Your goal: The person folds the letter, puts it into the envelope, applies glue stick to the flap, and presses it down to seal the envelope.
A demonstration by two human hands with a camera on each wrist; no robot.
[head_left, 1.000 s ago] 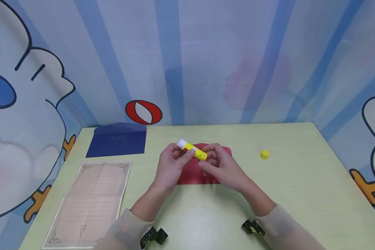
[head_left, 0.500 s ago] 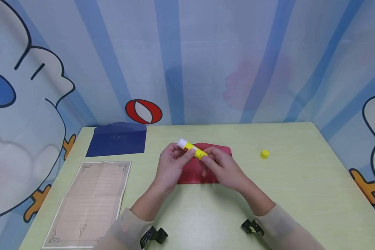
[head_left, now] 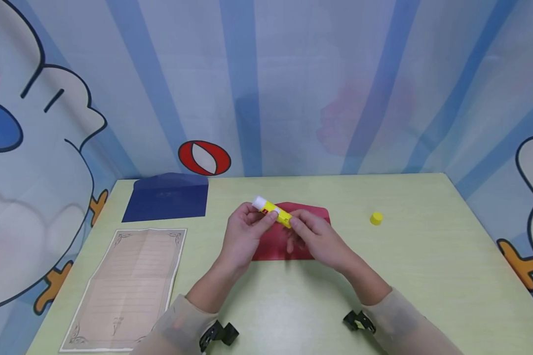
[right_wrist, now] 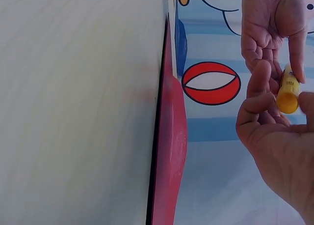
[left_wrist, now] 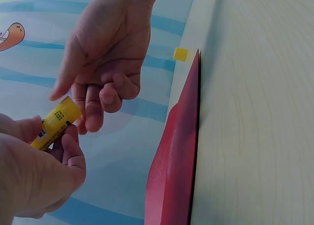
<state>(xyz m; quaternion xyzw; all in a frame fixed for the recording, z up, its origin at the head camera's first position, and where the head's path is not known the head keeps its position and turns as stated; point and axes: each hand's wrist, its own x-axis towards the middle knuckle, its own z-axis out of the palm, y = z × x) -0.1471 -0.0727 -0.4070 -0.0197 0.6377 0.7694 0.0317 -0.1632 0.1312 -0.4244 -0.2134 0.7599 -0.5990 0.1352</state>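
No word, brand or number can be read clearly. The yellow tube (head_left: 281, 216), held above the red envelope (head_left: 271, 245), carries a dark red patch near its white end and small dark print near its other end, too small and blurred to make out. Left of the red envelope, the ruled paper sheet (head_left: 129, 281) bears a small mark near its lower edge, also illegible.
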